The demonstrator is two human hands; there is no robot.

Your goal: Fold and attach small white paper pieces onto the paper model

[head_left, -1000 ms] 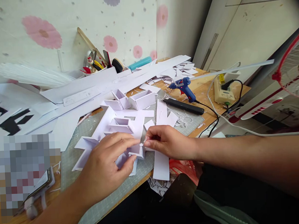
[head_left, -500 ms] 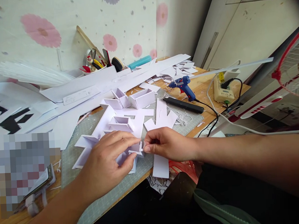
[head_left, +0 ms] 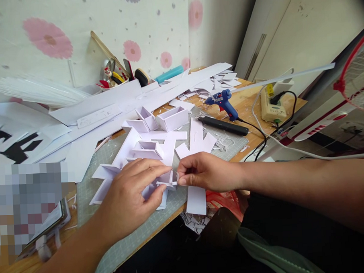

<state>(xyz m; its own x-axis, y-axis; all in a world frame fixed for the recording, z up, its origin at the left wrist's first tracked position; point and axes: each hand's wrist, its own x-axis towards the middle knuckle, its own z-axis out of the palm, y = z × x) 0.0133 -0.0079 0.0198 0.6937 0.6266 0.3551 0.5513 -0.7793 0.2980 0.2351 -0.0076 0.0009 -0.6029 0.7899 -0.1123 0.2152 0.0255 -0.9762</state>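
Note:
A white foam-board structure (head_left: 170, 147) with upright walls and small box shapes lies on the grey-green cutting mat (head_left: 129, 239). My left hand (head_left: 134, 193) grips its near corner between thumb and fingers and hides part of it. Just to the right, my right hand (head_left: 201, 174) is closed, thumb against forefinger, on the end of a thin white strip (head_left: 175, 183) beside that corner. Much of the strip is behind the fingertips. A flat white cut-out board (head_left: 197, 200) lies under and beyond my right hand.
A blue glue gun (head_left: 224, 104) with a long glue stick and a black cutter (head_left: 223, 126) lie at the right, near a power strip (head_left: 273, 108). White boards (head_left: 156, 97) and scraps fill the back. A phone (head_left: 57, 218) lies at the left, partly blurred.
My right hand has shifted very slightly right, still pinching the strip. My left hand keeps its grip on the structure. The camera view has moved a little.

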